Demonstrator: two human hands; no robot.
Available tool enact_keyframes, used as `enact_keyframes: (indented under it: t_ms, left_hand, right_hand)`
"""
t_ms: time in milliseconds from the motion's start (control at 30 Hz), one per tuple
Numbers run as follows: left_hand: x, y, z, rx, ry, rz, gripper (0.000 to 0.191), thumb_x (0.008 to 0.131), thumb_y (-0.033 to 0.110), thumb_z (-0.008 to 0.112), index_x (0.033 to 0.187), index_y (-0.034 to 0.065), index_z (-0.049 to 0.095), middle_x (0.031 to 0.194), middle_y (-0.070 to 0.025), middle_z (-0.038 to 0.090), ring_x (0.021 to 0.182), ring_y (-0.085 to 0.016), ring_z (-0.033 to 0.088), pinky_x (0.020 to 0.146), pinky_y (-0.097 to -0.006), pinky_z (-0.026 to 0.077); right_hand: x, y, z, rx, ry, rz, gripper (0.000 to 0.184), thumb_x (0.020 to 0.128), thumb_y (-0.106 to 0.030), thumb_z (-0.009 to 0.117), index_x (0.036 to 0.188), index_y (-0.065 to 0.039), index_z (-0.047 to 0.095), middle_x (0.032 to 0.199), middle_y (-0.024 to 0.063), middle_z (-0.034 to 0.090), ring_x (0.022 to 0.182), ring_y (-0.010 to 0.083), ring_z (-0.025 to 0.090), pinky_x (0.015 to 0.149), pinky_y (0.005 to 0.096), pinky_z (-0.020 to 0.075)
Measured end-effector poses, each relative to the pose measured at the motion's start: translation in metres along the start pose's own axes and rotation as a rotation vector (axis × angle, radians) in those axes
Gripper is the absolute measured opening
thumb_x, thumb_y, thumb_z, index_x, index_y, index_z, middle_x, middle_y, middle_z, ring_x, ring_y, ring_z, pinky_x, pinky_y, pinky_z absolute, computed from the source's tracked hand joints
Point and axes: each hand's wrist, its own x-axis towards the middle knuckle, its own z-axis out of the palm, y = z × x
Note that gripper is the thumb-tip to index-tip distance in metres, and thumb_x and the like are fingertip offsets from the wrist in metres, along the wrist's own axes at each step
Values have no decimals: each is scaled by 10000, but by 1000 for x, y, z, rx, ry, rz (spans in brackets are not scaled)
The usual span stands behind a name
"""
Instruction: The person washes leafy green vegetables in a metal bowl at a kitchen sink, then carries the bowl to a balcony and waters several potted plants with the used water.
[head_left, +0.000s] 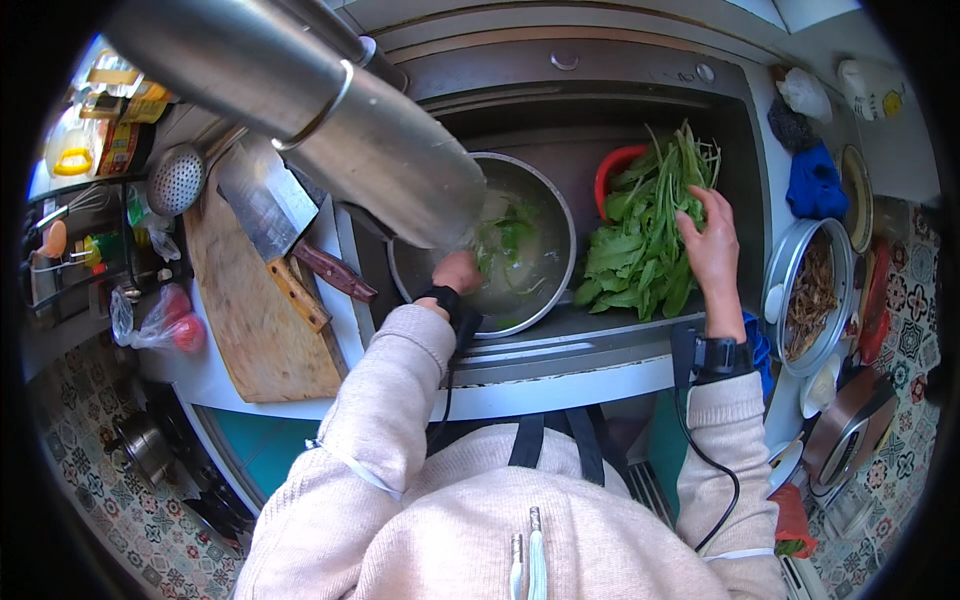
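A round metal pot (568, 225) with cloudy water stands in the sink, and green leaves (517, 232) float in it. My left hand (459, 271) is at the left part of this pot, beside the leaves; its fingers are partly hidden, so its grip cannot be told. To the right, a heap of leafy greens with long stems (637, 255) lies over a red plastic basket or bowl (606, 176). My right hand (711, 236) rests against the right side of the heap, thumb and fingers apart, touching the stems.
A large steel faucet (390, 142) hangs over the pot's upper left. A wooden cutting board (247, 330) at left bears a cleaver (266, 202) and a second knife with a dark red handle (334, 271). Right of the sink (750, 150) stands a metal pan (772, 277) of brown shredded food, near blue cloth (816, 184).
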Motion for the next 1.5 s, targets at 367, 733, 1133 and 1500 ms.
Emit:
enact_keyframes:
  t_ms: [367, 733, 1133, 1500]
  left_hand:
    - [-87, -18, -50, -562, -104, 52, 342, 769, 172, 633, 1059, -5, 595, 919, -185, 654, 869, -271, 635, 776, -346, 478]
    - [-145, 14, -64, -1229, -182, 338, 368, 845, 121, 603, 1170, -27, 514, 1052, -109, 603, 958, -146, 557, 845, -271, 441]
    - [-144, 40, -98, -1339, -114, 518, 259, 896, 93, 544, 1145, 20, 548, 1094, -93, 602, 992, -177, 593, 798, -293, 521]
    - [-9, 42, 6, -142, 425, 366, 382, 731, 159, 650, 1108, 109, 606, 986, -153, 639, 862, -317, 631, 785, -389, 494]
  right_hand:
    - [-53, -127, 106, 332, -993, -121, 465, 799, -314, 626, 1190, -84, 525, 961, 161, 641, 915, 274, 618, 711, 379, 510]
    - [-78, -157, 109, 1000, -1102, 364, 452, 826, -301, 616, 1171, -29, 508, 958, 98, 607, 802, 167, 601, 591, 293, 518]
    - [-25, -96, -40, 1162, -685, 268, 235, 809, -122, 620, 1031, -52, 592, 921, 32, 625, 840, 128, 598, 785, 282, 478]
    - [15, 0, -49, 52, -133, 62, 342, 817, -115, 620, 1150, -75, 554, 1047, 138, 616, 961, 259, 592, 885, 329, 449]
